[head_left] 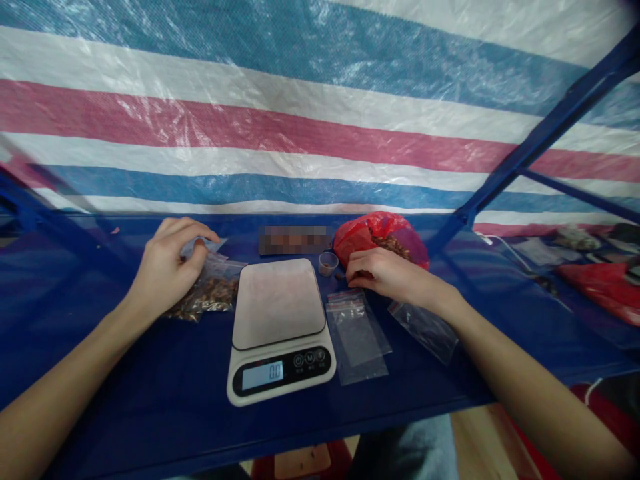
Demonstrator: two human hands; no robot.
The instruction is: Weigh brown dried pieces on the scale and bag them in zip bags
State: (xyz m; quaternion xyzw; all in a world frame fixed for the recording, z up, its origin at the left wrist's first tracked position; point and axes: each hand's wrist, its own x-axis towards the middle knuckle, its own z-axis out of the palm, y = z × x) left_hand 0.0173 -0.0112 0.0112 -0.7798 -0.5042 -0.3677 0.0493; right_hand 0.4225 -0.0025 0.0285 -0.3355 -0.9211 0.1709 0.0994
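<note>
A white digital kitchen scale (278, 327) with a bare platform sits in the middle of the blue table (150, 393); its display reads 0.0. My left hand (167, 263) rests left of the scale, fingers pinched on the top of a small clear bag (213, 250). Beneath that hand lie filled zip bags of brown bits (207, 297). My right hand (383, 275) lies right of the scale, fingers curled down on the table in front of a red plastic bag (380, 237) holding brown pieces. Empty zip bags (357, 333) lie between the scale and my right forearm.
A small clear cup (328, 263) stands behind the scale's far right corner. Another clear bag (425, 327) lies under my right wrist. A striped tarp (300, 120) forms the back wall. A blue metal frame post (525, 153) slants up at the right, with clutter and a red bag (600, 287) beyond it.
</note>
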